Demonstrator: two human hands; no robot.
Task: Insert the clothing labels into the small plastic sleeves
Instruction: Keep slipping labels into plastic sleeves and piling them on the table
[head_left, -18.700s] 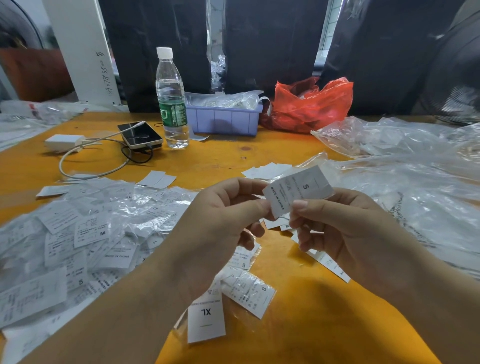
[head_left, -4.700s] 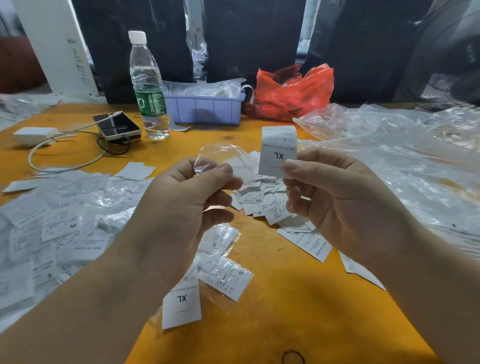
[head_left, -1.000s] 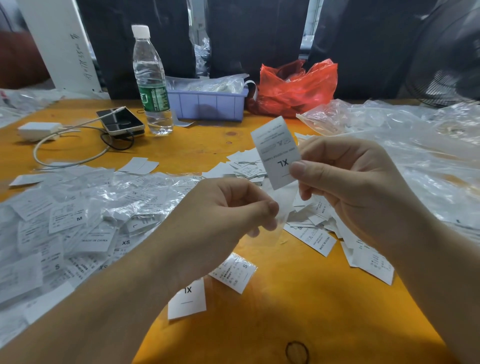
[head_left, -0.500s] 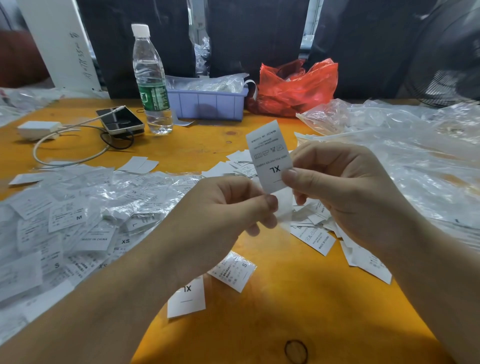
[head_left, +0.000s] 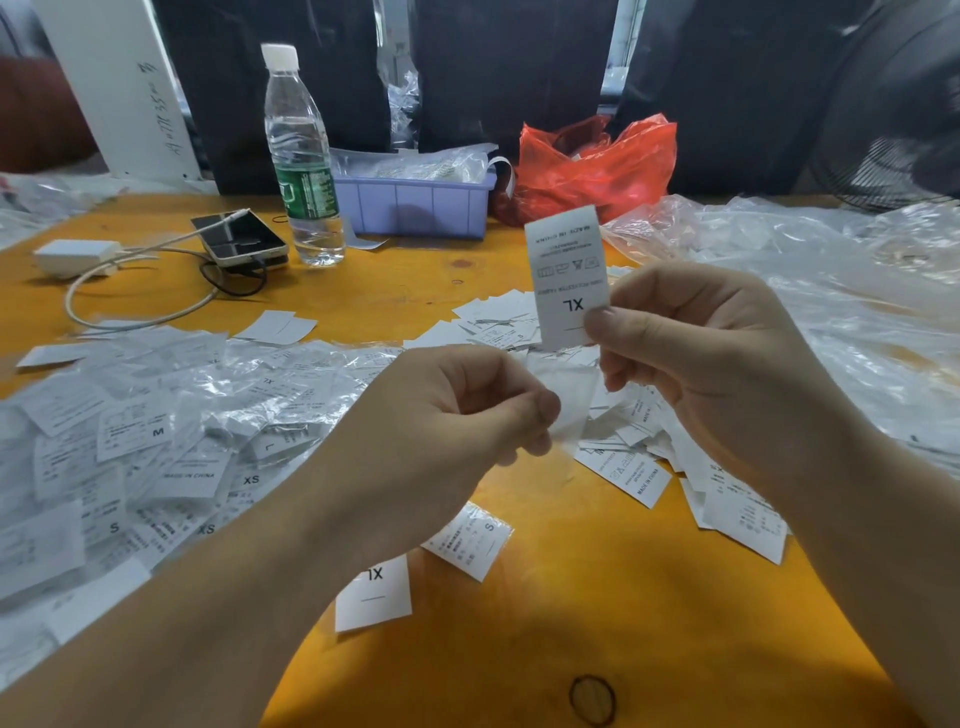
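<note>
head view over an orange table (head_left: 597, 613). right hand (head_left: 727, 374) pinches a white xl clothing label (head_left: 566, 270) btwn thumb and fingers, held upright, print upside down. left hand (head_left: 457, 410) pinches a small clear plastic sleeve (head_left: 571, 395) just below the label's bottom edge. vs a sec ago the label has swung from tilted to near vertical and dropped toward the sleeve mouth, so insertion looks about to start; label not yet inside. heap of filled sleeves (head_left: 156, 431) at left, loose labels (head_left: 634, 467) under the hands, water bottle (head_left: 301, 156) and phone (head_left: 239, 239) farther back.
</note>
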